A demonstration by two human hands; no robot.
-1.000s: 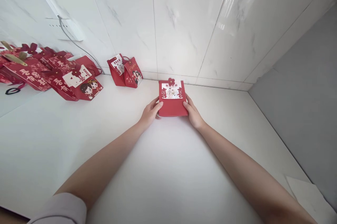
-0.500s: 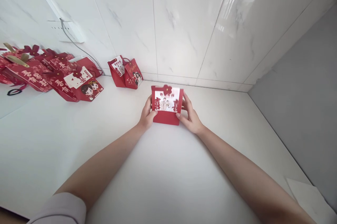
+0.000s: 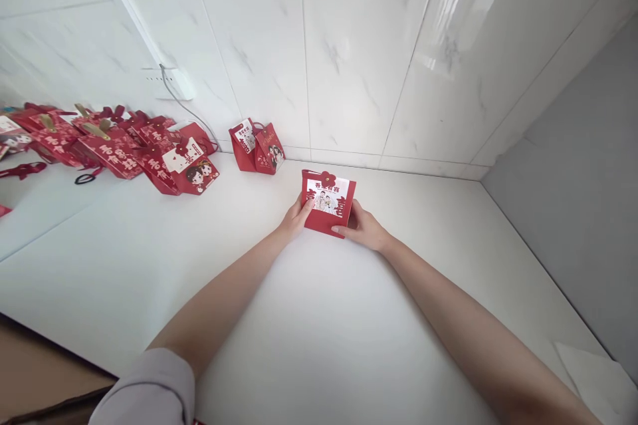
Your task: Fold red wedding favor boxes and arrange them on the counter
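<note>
A small red gift box with a white picture label and a red flower clasp stands on the white countertop near the tiled wall. My left hand grips its left side with thumb on the front. My right hand holds its right side, fingers curled round the lower edge. The box leans slightly, its label facing me.
Two finished red gift boxes stand against the wall to the left. A pile of several flat red boxes lies further left below a wall socket with a cable. A grey wall closes the right side. White paper lies bottom right.
The box has been tipped from lying flatter to standing with its label toward me. Both hands shifted their grip on its sides. My head moved, so the view shows more of the left pile.
</note>
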